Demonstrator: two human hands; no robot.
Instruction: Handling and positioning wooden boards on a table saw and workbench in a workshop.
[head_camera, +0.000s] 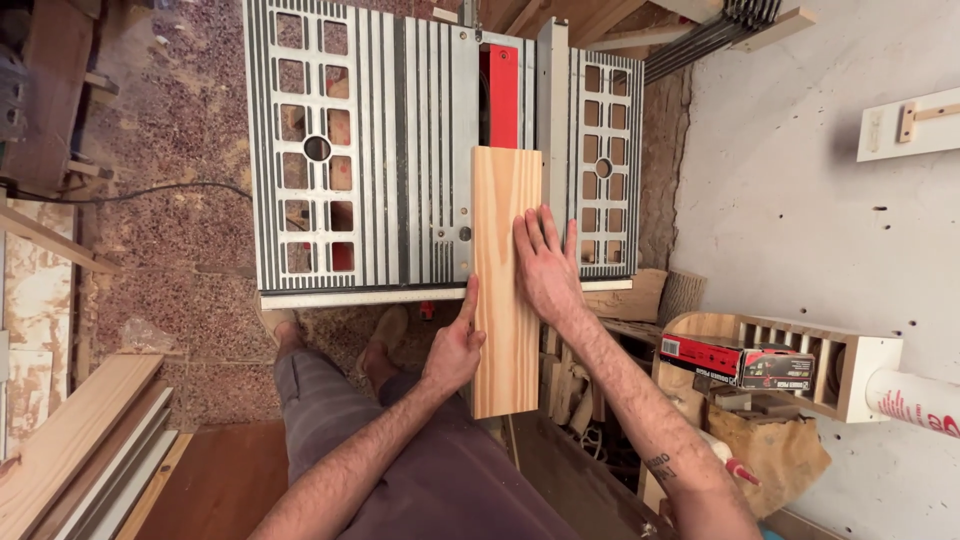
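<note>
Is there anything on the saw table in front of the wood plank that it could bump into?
Nothing visible lies on the table ahead of the plank. Its far end points at the red insert, with the upright fence running along its right side. The left hand is on its left edge and the right hand lies flat on top.
</note>
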